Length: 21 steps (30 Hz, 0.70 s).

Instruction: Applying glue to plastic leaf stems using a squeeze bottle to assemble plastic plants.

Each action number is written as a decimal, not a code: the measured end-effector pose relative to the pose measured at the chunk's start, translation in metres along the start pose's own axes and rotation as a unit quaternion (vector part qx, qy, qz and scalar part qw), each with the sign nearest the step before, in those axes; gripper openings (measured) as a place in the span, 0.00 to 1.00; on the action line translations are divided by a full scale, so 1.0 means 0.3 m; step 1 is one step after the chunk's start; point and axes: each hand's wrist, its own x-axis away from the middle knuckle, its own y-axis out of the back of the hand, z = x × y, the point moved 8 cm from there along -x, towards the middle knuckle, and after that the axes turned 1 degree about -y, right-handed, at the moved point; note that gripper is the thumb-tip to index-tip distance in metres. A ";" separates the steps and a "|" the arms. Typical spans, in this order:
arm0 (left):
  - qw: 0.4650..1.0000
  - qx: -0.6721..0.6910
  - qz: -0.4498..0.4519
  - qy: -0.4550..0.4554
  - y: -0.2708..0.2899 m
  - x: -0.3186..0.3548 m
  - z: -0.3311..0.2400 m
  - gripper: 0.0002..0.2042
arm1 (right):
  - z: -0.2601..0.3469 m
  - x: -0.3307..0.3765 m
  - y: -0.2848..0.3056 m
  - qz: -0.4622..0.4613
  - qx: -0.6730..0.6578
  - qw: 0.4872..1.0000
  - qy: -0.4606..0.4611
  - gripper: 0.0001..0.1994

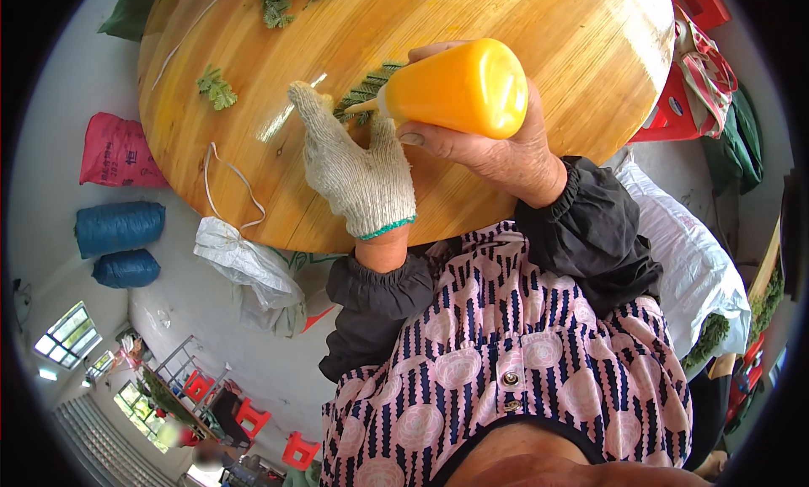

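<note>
My left hand wears a whitish knit glove with a teal cuff. Its thumb and fingers are spread apart over the table, at the near edge of a green fern-like sprig. Whether the glove touches the sprig I cannot tell. My bare right hand is wrapped round a yellow squeeze bottle, tilted so that its base faces up and right. The bottle's thin nozzle points left, over the sprig, between the gloved thumb and fingers. The bottle and right hand hide part of the sprig.
The round wooden table also bears a small loose sprig and more greenery at the far edge. A white plastic bag hangs at the near left edge. Blue bundles, a pink sack and a white sack stand around.
</note>
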 end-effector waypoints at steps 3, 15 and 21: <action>1.000 0.008 0.011 0.019 -0.002 -0.002 0.004 0.45 | -0.053 0.016 -0.008 0.040 -0.038 0.993 -0.107 0.29; 0.999 0.021 0.007 0.023 0.002 0.001 0.016 0.44 | 0.013 0.018 0.005 0.054 0.056 0.997 -0.026 0.27; 1.000 -0.008 -0.009 -0.011 0.016 -0.003 -0.002 0.44 | 0.047 0.013 0.016 0.038 0.086 0.995 -0.041 0.22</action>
